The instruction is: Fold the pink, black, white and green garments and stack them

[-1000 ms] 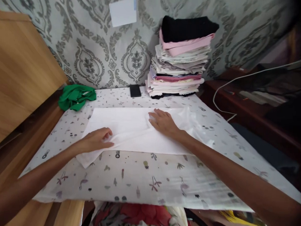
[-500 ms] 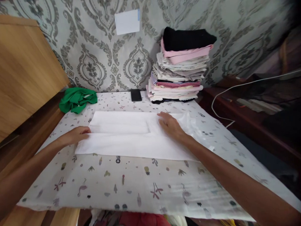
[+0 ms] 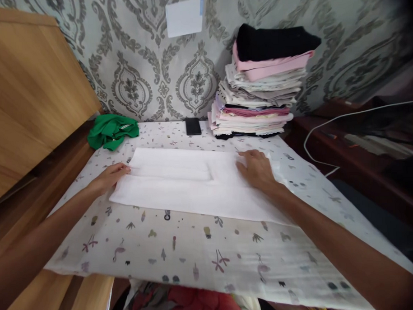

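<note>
A folded white garment (image 3: 180, 192) lies flat across the patterned sheet, its long side running left to right. At its left end my left hand (image 3: 113, 175) pinches the edge of the cloth between thumb and fingers. Near the garment's right end, my right hand (image 3: 257, 169) rests palm down on the fabric with the thumb apart from the fingers. Ruffled white cloth shows just beyond the right hand, partly hidden by it.
Behind the garment are a crumpled green cloth (image 3: 112, 131), a black phone (image 3: 193, 126) and a tall stack of folded clothes (image 3: 258, 90). A wooden panel (image 3: 31, 88) stands left; a white cable (image 3: 307, 138) hangs right.
My right hand has slid right along the garment, over its ruffled end. My left hand stays at the left edge, slightly farther up the cloth. The view has shifted a little.
</note>
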A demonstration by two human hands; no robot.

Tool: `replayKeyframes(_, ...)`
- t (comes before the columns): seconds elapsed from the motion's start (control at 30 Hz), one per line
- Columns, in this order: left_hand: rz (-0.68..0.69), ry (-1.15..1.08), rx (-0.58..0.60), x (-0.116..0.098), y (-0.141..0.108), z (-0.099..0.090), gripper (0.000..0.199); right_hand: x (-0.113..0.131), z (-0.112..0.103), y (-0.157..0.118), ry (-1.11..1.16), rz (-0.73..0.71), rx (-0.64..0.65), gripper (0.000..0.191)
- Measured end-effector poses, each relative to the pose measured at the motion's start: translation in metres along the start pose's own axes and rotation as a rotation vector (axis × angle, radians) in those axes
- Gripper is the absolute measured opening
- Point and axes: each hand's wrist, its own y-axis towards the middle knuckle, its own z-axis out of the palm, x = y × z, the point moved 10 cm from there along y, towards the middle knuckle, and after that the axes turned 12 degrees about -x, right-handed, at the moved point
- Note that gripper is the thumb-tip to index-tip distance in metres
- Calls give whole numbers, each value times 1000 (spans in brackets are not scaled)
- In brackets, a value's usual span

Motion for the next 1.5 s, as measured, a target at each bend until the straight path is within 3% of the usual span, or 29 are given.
replayKeyframes(0.1,-10,1,55,0,-2,1,49,29,-9,-2,131,-134,-48,37)
replayKeyframes(0.27,131,61,282,-5,-14,9,59,126,-22,-37,486,-495,49,32)
replayKeyframes(0.33,173,76,275,-5,-14,8,53,155,-23,-53,521,-589,90,33)
replayKeyframes(0.4,172,57,216,-2,-9,5,43,169,-20,-63,518,-610,106,32)
replayKeyframes(0.6,21,-118,-27,11,10,-4,39,162,-15,-64,603,-505,42,26)
replayKeyframes(0.73,-13,-135,-61,11,11,0,40,159,-17,-63,630,-466,27,23)
replayKeyframes(1.0,20,69,-92,4,0,-3,40,157,-17,-61,640,-422,42,22)
replayKeyframes(1.23,240,76,-220,-3,-27,-6,41,159,-18,-61,616,-430,48,26)
replayKeyframes(1.37,216,188,-305,5,-23,-14,37,161,-19,-63,606,-443,38,28)
replayKeyframes(1.5,246,268,-276,6,-17,-12,32,161,-18,-64,597,-447,34,33)
